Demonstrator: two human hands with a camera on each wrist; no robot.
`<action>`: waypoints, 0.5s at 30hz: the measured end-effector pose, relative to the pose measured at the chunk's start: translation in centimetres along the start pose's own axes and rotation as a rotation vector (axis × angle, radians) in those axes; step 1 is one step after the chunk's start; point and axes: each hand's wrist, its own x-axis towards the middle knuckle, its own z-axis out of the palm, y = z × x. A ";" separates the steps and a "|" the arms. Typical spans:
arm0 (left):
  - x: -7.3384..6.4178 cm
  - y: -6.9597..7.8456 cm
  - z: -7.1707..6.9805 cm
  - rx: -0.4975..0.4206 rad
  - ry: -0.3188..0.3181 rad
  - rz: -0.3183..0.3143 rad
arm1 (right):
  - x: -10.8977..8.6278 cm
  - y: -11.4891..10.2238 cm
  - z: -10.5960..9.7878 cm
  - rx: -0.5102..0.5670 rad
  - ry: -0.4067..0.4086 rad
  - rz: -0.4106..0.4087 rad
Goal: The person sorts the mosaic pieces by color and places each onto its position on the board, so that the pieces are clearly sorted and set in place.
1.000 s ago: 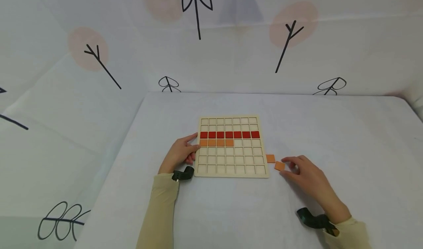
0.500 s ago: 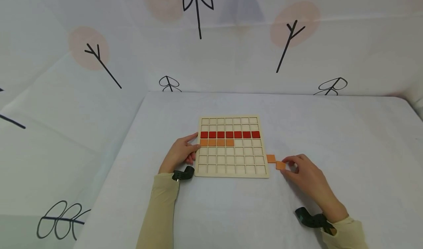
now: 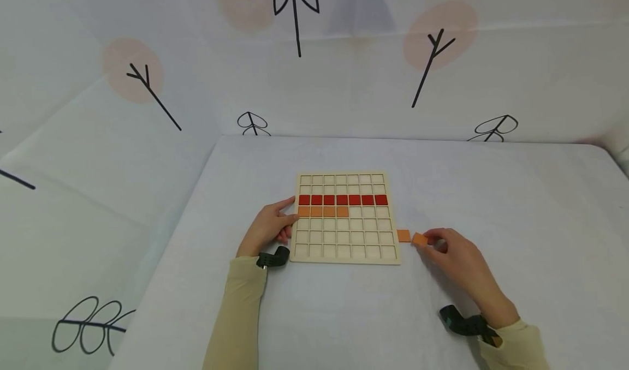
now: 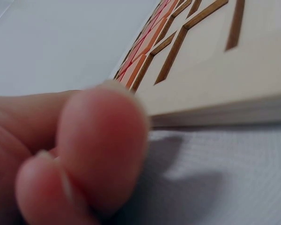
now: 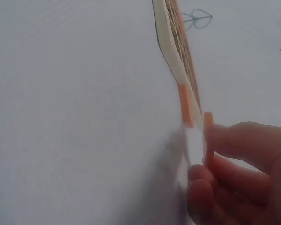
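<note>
A pale wooden grid board (image 3: 345,258) lies on the white table, with one row of red tiles (image 3: 342,200) and several orange tiles (image 3: 323,212) in the row below. My left hand (image 3: 265,228) holds the board's left edge, thumb over the rim, index finger along the side. To the right of the board, my right hand (image 3: 459,258) pinches a square orange tile (image 5: 208,136) between thumb and fingers, tilted and close over the cloth. Another orange tile (image 3: 403,236) lies flat beside the board's right edge, just left of the pinched one.
White cloth covers the table (image 3: 540,206), whose back edge meets a patterned curtain (image 3: 354,86). More curtain hangs along the left side. Dark straps with camera mounts (image 3: 464,322) sit on both wrists. The remaining visible grid cells hold no tiles.
The right fingers have turned the orange tile and raised it slightly, tipping it up from the cloth. The left hand and the board have stayed in place.
</note>
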 end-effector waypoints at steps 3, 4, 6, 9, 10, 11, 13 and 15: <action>0.0 0.0 0.0 -0.001 -0.004 -0.004 | 0.2 -0.2 -0.1 0.001 -0.006 -0.006; 0.0 0.0 0.0 0.002 -0.004 -0.005 | 0.2 -0.3 -0.1 0.000 -0.006 -0.011; 0.0 0.1 0.0 0.007 -0.007 -0.008 | 0.3 -0.5 -0.1 0.002 -0.001 -0.024; 0.0 0.1 0.0 0.012 -0.009 -0.009 | 0.5 -0.9 0.0 0.001 0.008 -0.037; -0.1 0.1 -0.1 0.011 -0.009 -0.009 | 0.7 -1.0 0.0 0.001 0.009 -0.042; -0.1 0.1 -0.1 0.008 -0.009 -0.009 | 0.8 -1.1 0.1 0.002 0.008 -0.046; -0.1 0.1 -0.1 0.005 -0.008 -0.005 | 1.0 -1.3 0.2 0.006 0.000 -0.054; -0.1 0.1 -0.1 0.003 -0.009 0.000 | 1.3 -1.6 0.2 0.017 -0.010 -0.063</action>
